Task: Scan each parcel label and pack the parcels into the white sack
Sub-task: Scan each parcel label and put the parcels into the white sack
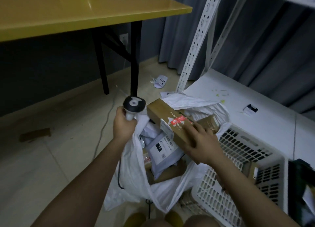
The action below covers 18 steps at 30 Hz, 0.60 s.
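Observation:
The white sack (131,174) stands open on the floor in front of me, with several parcels inside, among them a grey mailer bag (162,151) with a printed label. My left hand (123,122) grips the handle of a black-and-white barcode scanner (134,105) together with the sack's rim. My right hand (202,145) holds a long brown cardboard box (163,115) by its near end, slanted over the sack's mouth. The box carries a white label and torn red tape.
A white slotted plastic basket (238,158) stands right of the sack, with a cardboard parcel (252,171) in it. Behind are a white shelf board (221,83) and perforated upright (196,44). A yellow table (68,10) is far left. Paper scraps (161,81) lie on the floor.

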Tool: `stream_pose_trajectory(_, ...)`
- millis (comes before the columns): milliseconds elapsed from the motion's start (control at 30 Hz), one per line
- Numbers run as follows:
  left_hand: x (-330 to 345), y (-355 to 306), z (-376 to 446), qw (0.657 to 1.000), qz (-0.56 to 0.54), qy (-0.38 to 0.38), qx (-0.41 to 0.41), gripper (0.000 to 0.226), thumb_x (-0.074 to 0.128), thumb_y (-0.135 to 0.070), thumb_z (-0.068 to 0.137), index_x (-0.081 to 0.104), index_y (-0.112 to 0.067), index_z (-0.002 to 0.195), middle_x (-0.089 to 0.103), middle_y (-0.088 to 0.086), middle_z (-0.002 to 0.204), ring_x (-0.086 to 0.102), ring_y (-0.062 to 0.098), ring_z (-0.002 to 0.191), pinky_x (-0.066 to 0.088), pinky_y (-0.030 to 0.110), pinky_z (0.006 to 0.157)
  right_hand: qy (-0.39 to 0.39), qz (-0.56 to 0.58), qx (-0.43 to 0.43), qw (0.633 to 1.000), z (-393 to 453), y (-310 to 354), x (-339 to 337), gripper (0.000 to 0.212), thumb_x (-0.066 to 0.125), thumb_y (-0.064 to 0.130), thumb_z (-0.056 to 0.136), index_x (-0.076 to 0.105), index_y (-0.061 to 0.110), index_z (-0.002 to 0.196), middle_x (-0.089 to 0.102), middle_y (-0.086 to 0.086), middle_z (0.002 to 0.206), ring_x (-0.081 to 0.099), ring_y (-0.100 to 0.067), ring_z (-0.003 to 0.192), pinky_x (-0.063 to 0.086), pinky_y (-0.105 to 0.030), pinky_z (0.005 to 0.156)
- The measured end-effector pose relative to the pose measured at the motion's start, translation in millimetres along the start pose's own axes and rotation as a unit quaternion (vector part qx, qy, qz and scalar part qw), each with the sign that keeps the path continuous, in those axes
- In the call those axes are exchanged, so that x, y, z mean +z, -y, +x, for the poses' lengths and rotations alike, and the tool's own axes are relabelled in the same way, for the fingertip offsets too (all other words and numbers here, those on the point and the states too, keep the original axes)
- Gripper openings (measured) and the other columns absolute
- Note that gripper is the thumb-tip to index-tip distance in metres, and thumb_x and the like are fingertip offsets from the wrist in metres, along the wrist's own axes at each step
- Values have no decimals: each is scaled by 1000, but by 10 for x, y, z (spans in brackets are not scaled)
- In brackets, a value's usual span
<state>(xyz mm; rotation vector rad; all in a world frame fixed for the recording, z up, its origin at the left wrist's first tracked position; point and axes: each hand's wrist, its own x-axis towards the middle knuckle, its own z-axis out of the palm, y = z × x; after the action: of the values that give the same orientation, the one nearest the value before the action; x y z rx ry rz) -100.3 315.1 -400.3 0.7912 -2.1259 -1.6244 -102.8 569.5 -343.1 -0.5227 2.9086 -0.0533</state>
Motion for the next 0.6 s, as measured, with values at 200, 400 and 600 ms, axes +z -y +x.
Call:
stream_pose_trajectory(200, -256, -541, -97, 992, -98, -45, 63, 41, 64, 1, 80, 49, -12, 117, 56, -11, 87, 55, 3, 75, 43, 23, 70, -101, 124, 55, 986, -333, -124, -503, 40, 66, 40, 79, 57, 27, 116, 63, -2, 116, 52, -29, 104, 44, -36, 84)
stream_pose_trajectory(400, -286, -867, -208, 989, -115, -36, 90, 40, 65, -1, 81, 48, -19, 113, 55, -16, 89, 54, -4, 77, 43, 24, 73, -46, 142, 66, 987, -372, 108, -790, 34, 67, 39, 80, 57, 32, 111, 56, 5, 98, 57, -21, 94, 51, -36, 82)
stream_pose_trajectory(600, -320, -1031, -132, 987, -117, -44, 103, 45, 67, -2, 81, 49, -18, 119, 56, -15, 94, 55, -1, 82, 42, 20, 75, -134, 198, 52, 970, 466, 402, -482, 34, 61, 41, 84, 61, 26, 114, 65, -2, 109, 58, -27, 101, 50, -42, 89)
